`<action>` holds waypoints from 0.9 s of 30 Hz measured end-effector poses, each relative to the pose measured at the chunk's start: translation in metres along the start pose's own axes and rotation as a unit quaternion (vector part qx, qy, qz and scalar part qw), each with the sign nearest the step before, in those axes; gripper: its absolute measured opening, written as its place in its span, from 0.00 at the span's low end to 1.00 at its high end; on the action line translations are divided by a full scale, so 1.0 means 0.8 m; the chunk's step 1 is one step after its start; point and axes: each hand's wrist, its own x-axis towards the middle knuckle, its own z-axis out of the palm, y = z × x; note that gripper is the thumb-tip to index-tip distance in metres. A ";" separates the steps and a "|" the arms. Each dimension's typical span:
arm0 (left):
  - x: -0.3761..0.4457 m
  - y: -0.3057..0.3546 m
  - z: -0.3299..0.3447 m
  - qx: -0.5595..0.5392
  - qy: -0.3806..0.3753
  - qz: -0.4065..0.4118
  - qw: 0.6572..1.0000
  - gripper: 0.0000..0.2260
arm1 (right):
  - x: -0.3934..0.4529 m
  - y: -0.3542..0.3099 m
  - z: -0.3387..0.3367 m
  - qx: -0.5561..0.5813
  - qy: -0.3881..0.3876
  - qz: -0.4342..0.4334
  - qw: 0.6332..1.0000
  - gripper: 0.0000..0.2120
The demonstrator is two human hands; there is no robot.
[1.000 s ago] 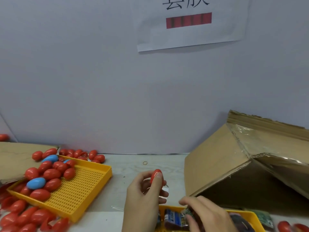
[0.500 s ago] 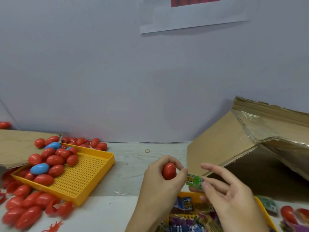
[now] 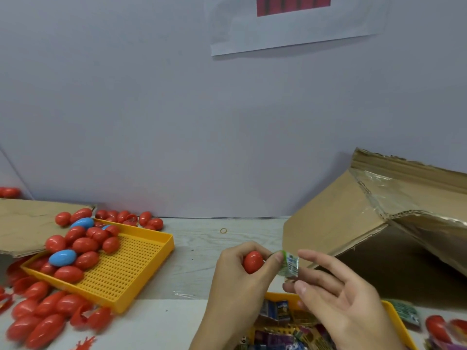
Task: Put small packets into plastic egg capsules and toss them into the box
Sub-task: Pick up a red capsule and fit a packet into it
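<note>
My left hand [image 3: 240, 286] grips a red egg capsule [image 3: 252, 261] between thumb and fingers, low in the middle of the view. My right hand [image 3: 336, 296] pinches a small green and white packet [image 3: 290, 264] and holds it against the capsule's right side. The capsule's opening is hidden by my fingers. A cardboard box [image 3: 358, 223] lies tilted on the right with its dark opening facing me. Below my hands a yellow tray [image 3: 396, 322] holds several small packets.
A second yellow tray [image 3: 141, 269] on the left carries several red and blue egg capsules. More red capsules lie loose around it and at the far right [image 3: 437, 327]. Flat cardboard [image 3: 27, 223] lies at the left. A small rubber band [image 3: 223, 230] sits by the wall.
My right hand lifted a packet from the near tray and brought it up to the capsule. My left hand turned the capsule and now holds it lower in its fingers. The camera tilted down.
</note>
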 end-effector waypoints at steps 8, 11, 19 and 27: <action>-0.003 0.003 0.003 -0.006 -0.064 -0.009 0.998 0.10 | -0.004 -0.007 0.005 -0.028 0.013 -0.037 0.999 0.15; -0.002 0.004 0.002 -0.005 -0.060 -0.009 0.998 0.11 | -0.005 -0.009 0.006 -0.031 -0.003 -0.028 0.999 0.19; -0.005 0.005 0.004 0.005 -0.099 -0.027 0.995 0.17 | -0.003 -0.009 0.007 -0.040 0.012 -0.026 0.999 0.13; -0.003 0.000 0.003 -0.020 -0.110 -0.029 0.993 0.14 | -0.001 -0.008 0.005 -0.043 0.026 -0.025 0.998 0.14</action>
